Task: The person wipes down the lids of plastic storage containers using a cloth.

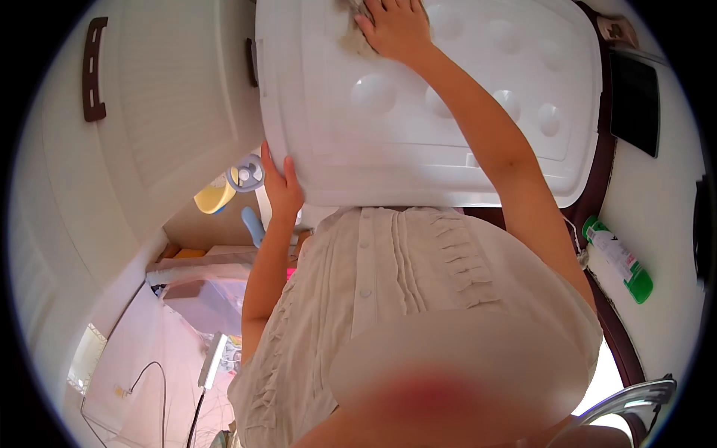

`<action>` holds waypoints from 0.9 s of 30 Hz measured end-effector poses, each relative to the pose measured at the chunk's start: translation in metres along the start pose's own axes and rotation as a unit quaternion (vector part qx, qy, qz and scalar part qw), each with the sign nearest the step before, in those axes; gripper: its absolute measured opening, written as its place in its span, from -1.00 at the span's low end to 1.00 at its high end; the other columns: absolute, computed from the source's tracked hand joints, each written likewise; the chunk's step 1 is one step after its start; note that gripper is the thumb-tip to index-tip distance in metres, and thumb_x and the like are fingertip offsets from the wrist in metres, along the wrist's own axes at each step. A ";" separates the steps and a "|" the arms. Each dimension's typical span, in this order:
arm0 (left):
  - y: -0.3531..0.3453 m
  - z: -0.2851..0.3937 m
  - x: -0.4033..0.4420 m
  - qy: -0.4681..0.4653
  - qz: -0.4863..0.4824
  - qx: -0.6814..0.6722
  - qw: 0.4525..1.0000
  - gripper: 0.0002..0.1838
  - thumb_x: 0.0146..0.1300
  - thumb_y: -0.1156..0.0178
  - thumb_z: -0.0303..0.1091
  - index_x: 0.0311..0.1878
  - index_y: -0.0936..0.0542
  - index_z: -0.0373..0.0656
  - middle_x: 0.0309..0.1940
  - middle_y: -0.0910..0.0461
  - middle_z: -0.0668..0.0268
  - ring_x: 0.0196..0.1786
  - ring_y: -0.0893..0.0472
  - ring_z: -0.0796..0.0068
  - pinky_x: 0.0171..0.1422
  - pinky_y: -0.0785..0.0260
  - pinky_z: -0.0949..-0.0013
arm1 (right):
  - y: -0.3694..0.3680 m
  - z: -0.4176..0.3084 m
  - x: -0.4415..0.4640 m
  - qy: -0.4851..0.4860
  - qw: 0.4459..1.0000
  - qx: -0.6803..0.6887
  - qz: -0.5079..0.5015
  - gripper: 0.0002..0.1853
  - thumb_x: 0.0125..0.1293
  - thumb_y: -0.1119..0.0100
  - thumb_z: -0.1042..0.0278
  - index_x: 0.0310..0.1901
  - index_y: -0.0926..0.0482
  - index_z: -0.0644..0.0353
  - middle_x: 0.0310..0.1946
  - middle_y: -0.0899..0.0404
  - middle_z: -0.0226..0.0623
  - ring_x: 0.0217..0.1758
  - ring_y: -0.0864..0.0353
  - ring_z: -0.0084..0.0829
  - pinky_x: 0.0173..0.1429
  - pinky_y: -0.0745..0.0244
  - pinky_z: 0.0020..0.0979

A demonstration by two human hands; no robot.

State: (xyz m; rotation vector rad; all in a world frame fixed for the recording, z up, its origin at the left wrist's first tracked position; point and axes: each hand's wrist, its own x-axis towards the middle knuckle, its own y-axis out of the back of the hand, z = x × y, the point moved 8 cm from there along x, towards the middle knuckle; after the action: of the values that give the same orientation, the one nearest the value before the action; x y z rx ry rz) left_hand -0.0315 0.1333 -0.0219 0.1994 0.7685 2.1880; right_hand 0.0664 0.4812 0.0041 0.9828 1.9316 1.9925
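Note:
A large white plastic lid [336,149] with round bumps lies in front of my body. My right hand [399,30] reaches to its far part and presses a greyish-beige cloth [357,37] against the surface; the fingertips are cut off by the top of the view. At the near left corner of the lid, my left hand [282,187] grips the edge, with the thumb on the upper side and the fingers along the outer side. What lies under the lid is hidden.
On the left stands a pale cabinet with a brown handle [94,71]. Below it are a yellow toy part [215,196] and a grey toy steering wheel [246,174]. At right are a green and white bottle [618,260] and a dark tablet-like panel [635,103].

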 end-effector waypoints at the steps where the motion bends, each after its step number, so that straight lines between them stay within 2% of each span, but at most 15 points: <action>1: 0.001 0.002 -0.002 0.001 0.001 0.002 1.000 -0.34 0.57 0.02 -0.15 0.53 -0.10 -0.37 0.41 -0.35 -0.14 0.39 -0.44 0.04 0.45 -0.25 0.21 | -0.003 0.002 0.009 -0.038 0.999 -0.019 0.000 -0.37 0.46 0.14 -0.06 0.45 -0.36 0.11 0.46 -0.30 0.07 0.58 -0.13 0.06 0.56 0.15 0.29; 2: 0.000 0.005 -0.002 0.008 0.004 0.002 1.000 -0.34 0.55 0.00 -0.17 0.52 -0.11 -0.41 0.41 -0.33 -0.17 0.40 -0.42 -0.03 0.46 -0.23 0.17 | 0.000 -0.004 0.006 -0.038 0.999 -0.019 0.001 -0.37 0.46 0.14 -0.06 0.45 -0.36 0.11 0.46 -0.30 0.07 0.58 -0.13 0.06 0.56 0.15 0.29; 4: 0.002 0.007 0.001 0.014 0.007 0.000 1.000 -0.33 0.54 -0.01 -0.19 0.51 -0.11 -0.44 0.41 -0.30 -0.21 0.41 -0.40 -0.09 0.48 -0.22 0.14 | 0.019 -0.024 -0.014 -0.037 0.999 0.019 0.030 -0.40 0.44 -0.06 -0.06 0.37 -0.44 0.14 0.42 -0.35 -0.05 0.48 -0.29 -0.05 0.51 -0.13 0.07; 5: 0.003 0.009 0.001 0.013 0.004 -0.011 1.000 -0.33 0.53 -0.02 -0.18 0.50 -0.12 -0.45 0.42 -0.30 -0.21 0.43 -0.39 -0.09 0.49 -0.22 0.14 | 0.026 -0.034 -0.030 -0.037 0.999 0.019 0.030 -0.40 0.44 -0.06 -0.06 0.37 -0.44 0.14 0.42 -0.35 -0.05 0.48 -0.29 -0.05 0.51 -0.13 0.07; 7: -0.001 0.009 -0.002 0.016 -0.002 -0.026 1.000 -0.32 0.53 -0.02 -0.18 0.50 -0.12 -0.45 0.42 -0.30 -0.21 0.44 -0.38 -0.09 0.50 -0.21 0.14 | 0.028 -0.047 -0.064 -0.036 0.995 0.093 -0.018 -0.37 0.43 -0.03 -0.10 0.36 -0.45 0.18 0.37 -0.39 -0.01 0.51 -0.24 -0.10 0.58 0.01 0.08; 10: 0.001 0.001 -0.004 0.031 0.016 -0.019 0.999 -0.31 0.52 -0.03 -0.16 0.51 -0.13 -0.44 0.42 -0.31 -0.21 0.45 -0.37 -0.09 0.51 -0.20 0.15 | 0.030 -0.046 -0.070 -0.002 0.997 0.082 -0.013 -0.35 0.44 0.02 -0.15 0.37 -0.45 0.15 0.39 -0.39 -0.03 0.52 -0.23 -0.09 0.58 0.02 0.13; 11: 0.001 0.000 -0.005 0.015 0.013 -0.010 1.000 -0.33 0.53 -0.02 -0.18 0.52 -0.13 -0.41 0.43 -0.30 -0.16 0.45 -0.36 -0.02 0.51 -0.17 0.17 | 0.029 -0.040 -0.062 0.000 0.997 0.083 -0.007 -0.35 0.44 0.02 -0.15 0.37 -0.45 0.15 0.39 -0.39 -0.03 0.52 -0.23 -0.09 0.58 0.02 0.13; 13: 0.000 0.006 0.002 -0.004 0.028 -0.006 1.000 -0.35 0.54 -0.01 -0.19 0.53 -0.13 -0.38 0.44 -0.29 -0.12 0.45 -0.36 0.04 0.52 -0.15 0.19 | 0.013 -0.016 -0.025 -0.008 0.999 0.039 -0.031 -0.34 0.44 0.05 -0.18 0.41 -0.43 0.08 0.44 -0.34 -0.08 0.55 -0.18 -0.08 0.57 0.04 0.17; 15: 0.000 0.009 -0.001 0.024 0.002 -0.042 0.999 -0.35 0.54 0.00 -0.21 0.53 -0.12 -0.39 0.45 -0.29 -0.12 0.46 -0.35 0.05 0.53 -0.14 0.19 | 0.007 0.016 0.035 -0.075 0.997 0.014 -0.004 -0.36 0.43 0.12 -0.09 0.43 -0.39 0.11 0.48 -0.28 0.06 0.59 -0.11 0.04 0.57 0.18 0.28; 18: -0.001 0.007 0.000 0.016 0.003 -0.038 0.999 -0.35 0.54 0.01 -0.21 0.53 -0.11 -0.39 0.45 -0.29 -0.12 0.46 -0.35 0.04 0.53 -0.14 0.18 | -0.017 0.018 0.089 -0.147 0.987 0.023 0.063 -0.36 0.42 0.10 -0.08 0.41 -0.42 0.11 0.48 -0.26 0.05 0.60 -0.09 0.03 0.58 0.22 0.29; 19: 0.000 0.005 0.000 0.018 0.005 -0.037 0.999 -0.35 0.54 0.01 -0.21 0.53 -0.11 -0.39 0.45 -0.29 -0.12 0.46 -0.35 0.04 0.53 -0.14 0.18 | -0.024 0.013 0.095 -0.145 0.987 0.026 0.062 -0.36 0.42 0.10 -0.08 0.41 -0.42 0.11 0.48 -0.26 0.05 0.60 -0.09 0.03 0.58 0.22 0.29; 22: 0.000 0.007 -0.003 -0.007 0.006 -0.039 0.999 -0.35 0.54 0.01 -0.20 0.53 -0.11 -0.39 0.44 -0.29 -0.12 0.46 -0.35 0.04 0.52 -0.15 0.18 | -0.032 -0.010 0.087 -0.125 0.990 0.041 0.051 -0.38 0.43 0.11 -0.05 0.40 -0.42 0.10 0.48 -0.27 0.06 0.61 -0.07 0.01 0.59 0.27 0.32; 24: 0.000 0.006 -0.002 -0.001 0.004 -0.025 1.000 -0.36 0.54 0.01 -0.21 0.53 -0.12 -0.39 0.44 -0.30 -0.09 0.45 -0.36 0.07 0.52 -0.16 0.19 | -0.022 -0.060 0.058 0.021 0.994 0.110 0.020 -0.37 0.44 0.15 -0.04 0.42 -0.40 0.14 0.49 -0.25 0.05 0.61 -0.09 0.00 0.61 0.23 0.25; 26: 0.001 0.006 -0.004 0.020 -0.003 -0.042 0.999 -0.36 0.55 0.03 -0.20 0.53 -0.12 -0.39 0.45 -0.30 -0.08 0.45 -0.36 0.08 0.52 -0.16 0.19 | -0.016 -0.104 0.012 0.112 0.993 0.035 0.013 -0.34 0.44 0.07 -0.19 0.43 -0.42 0.02 0.50 -0.28 -0.14 0.59 -0.12 -0.06 0.58 0.10 0.20; 27: -0.001 0.005 -0.003 0.040 -0.008 -0.064 0.997 -0.37 0.56 0.04 -0.20 0.53 -0.12 -0.38 0.45 -0.30 -0.08 0.45 -0.36 0.09 0.51 -0.16 0.19 | -0.009 -0.122 -0.018 0.130 0.989 0.066 -0.024 -0.35 0.43 0.06 -0.17 0.43 -0.42 0.01 0.52 -0.24 -0.15 0.61 -0.09 -0.07 0.60 0.13 0.19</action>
State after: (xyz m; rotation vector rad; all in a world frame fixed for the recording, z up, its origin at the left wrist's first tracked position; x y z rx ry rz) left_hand -0.0269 0.1339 -0.0185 0.0407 0.6699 2.2331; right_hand 0.0073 0.3726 -0.0009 0.7237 2.2242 2.0761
